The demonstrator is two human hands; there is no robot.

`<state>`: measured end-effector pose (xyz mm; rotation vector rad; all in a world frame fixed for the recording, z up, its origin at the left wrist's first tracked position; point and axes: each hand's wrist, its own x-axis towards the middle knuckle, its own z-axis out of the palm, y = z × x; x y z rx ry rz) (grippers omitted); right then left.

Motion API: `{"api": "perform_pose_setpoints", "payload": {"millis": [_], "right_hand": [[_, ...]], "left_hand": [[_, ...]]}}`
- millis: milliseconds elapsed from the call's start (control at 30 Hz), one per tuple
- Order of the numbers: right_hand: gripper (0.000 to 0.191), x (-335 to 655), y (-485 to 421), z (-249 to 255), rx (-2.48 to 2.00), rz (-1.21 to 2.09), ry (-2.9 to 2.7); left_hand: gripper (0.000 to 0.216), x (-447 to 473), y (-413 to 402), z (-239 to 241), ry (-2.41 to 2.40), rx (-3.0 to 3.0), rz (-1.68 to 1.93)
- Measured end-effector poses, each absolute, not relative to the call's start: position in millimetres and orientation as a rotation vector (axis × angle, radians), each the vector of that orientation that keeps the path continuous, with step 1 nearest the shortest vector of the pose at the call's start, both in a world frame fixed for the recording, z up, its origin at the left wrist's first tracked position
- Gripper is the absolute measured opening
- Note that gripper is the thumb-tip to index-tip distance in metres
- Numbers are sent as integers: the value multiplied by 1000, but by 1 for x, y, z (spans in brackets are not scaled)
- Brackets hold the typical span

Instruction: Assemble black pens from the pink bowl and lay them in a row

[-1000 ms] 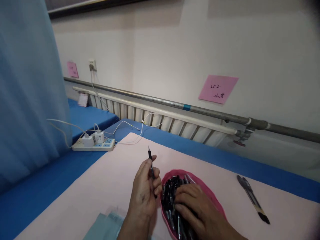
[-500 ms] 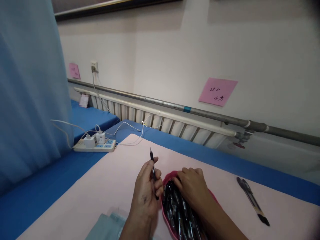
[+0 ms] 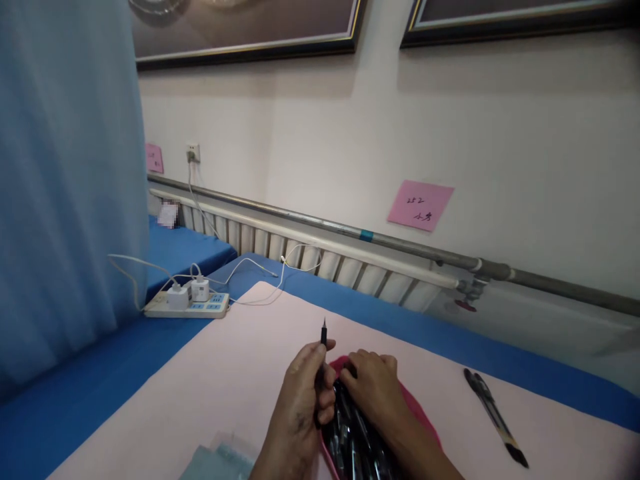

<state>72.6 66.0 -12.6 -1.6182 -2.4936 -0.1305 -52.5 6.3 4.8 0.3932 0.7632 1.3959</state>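
Note:
My left hand [image 3: 303, 400] is closed round a slim black pen [image 3: 324, 333], its bare metal tip pointing up and away from me. Just right of it stands a pink basket [image 3: 420, 410] packed with several dark pens [image 3: 350, 433]. Over the basket's far part lies my right hand [image 3: 375, 387], fingers curled down among the pens by the rim; what its fingertips grip is hidden. Two pens [image 3: 495, 417] lie side by side on the pink sheet to the right. Near my left wrist, a grey-blue packet or cloth [image 3: 217, 463] shows at the bottom edge.
A pink sheet [image 3: 240, 360] covers part of the blue bed [image 3: 115, 380]. On the left, a power strip [image 3: 215, 308] carries white chargers and a loose white cable [image 3: 240, 267]. Behind run a radiator [image 3: 345, 273] and a metal pipe [image 3: 310, 222]. A blue curtain [image 3: 65, 187] hangs left.
My view has tilted up, so the scene sits lower. My left hand and its pen have come nearer to my right hand, with less of the pen showing. My right hand stays at the basket.

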Motion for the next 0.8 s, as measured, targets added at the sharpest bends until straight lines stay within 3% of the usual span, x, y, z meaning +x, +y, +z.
{"api": "perform_pose_setpoints", "payload": {"millis": [467,800], "right_hand": [[34,71,66,-14,-1573,-176,-2499],[27,69,63,-13,-1561,-182,-2553]], "left_hand": [[36,-52,8,1,810,408,1367],[39,-52,8,2,841,414,1370]]}}
